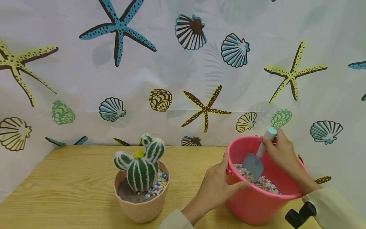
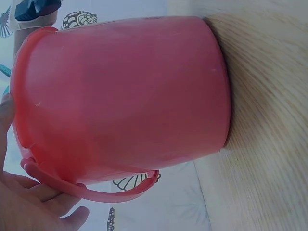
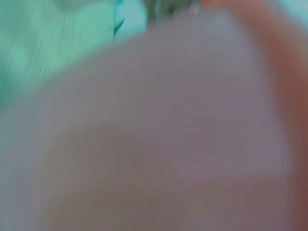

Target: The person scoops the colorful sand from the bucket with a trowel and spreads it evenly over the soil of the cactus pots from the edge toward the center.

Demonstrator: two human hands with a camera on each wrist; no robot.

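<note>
A pink-red bucket (image 1: 251, 206) stands on the table at the right, with many small coloured pebbles (image 1: 270, 185) inside. My left hand (image 1: 216, 186) grips it at the rim, thumb across the near side and fingers round the left. In the left wrist view, fingers of the left hand (image 2: 43, 197) lie by the bucket's hanging handle (image 2: 108, 195). My right hand (image 1: 281, 151) reaches over the rim and grips the pale handle of a small shovel (image 1: 253, 165). Its grey blade points down into the pebbles. The right wrist view is too blurred to show the hand.
Left of the bucket, a pale peach pot (image 1: 143, 208) holds a green knitted cactus (image 1: 142, 175) with a yellow flower. Grey filling (image 1: 127, 192) covers the pot's left side; coloured pebbles (image 1: 158, 184) lie at its right. A patterned cloth (image 1: 160, 70) hangs behind the wooden table (image 1: 65, 187).
</note>
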